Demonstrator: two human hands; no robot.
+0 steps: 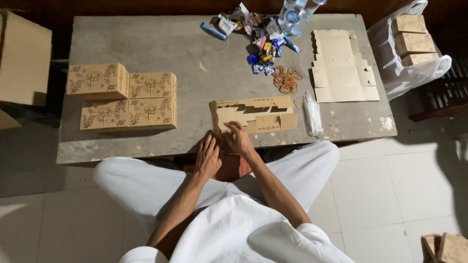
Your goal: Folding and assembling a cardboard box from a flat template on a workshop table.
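Both hands work at the near edge of a flat, die-cut cardboard box blank [253, 114]: the right hand [238, 139] has its fingers curled onto the blank's lower left corner, pinching the card, while the left hand [208, 157] lies just beside it at the table's edge, fingers stretched out and pressed flat toward the same corner; whether it actually grips the card cannot be told. The blank reaches away from the hands to the right and up across the grey table [161, 44], one narrow flap standing upright at its left end. To the left, well apart from the hands, sit folded patterned boxes [124, 97] in two rows. Just right of the blank lies a clear plastic sleeve [312, 114], and beyond it a stack of unfolded blanks [341, 68]. Farther back lie orange rubber bands [286, 79], a heap of small wrapped sweets [258, 36] and water bottles [295, 14]
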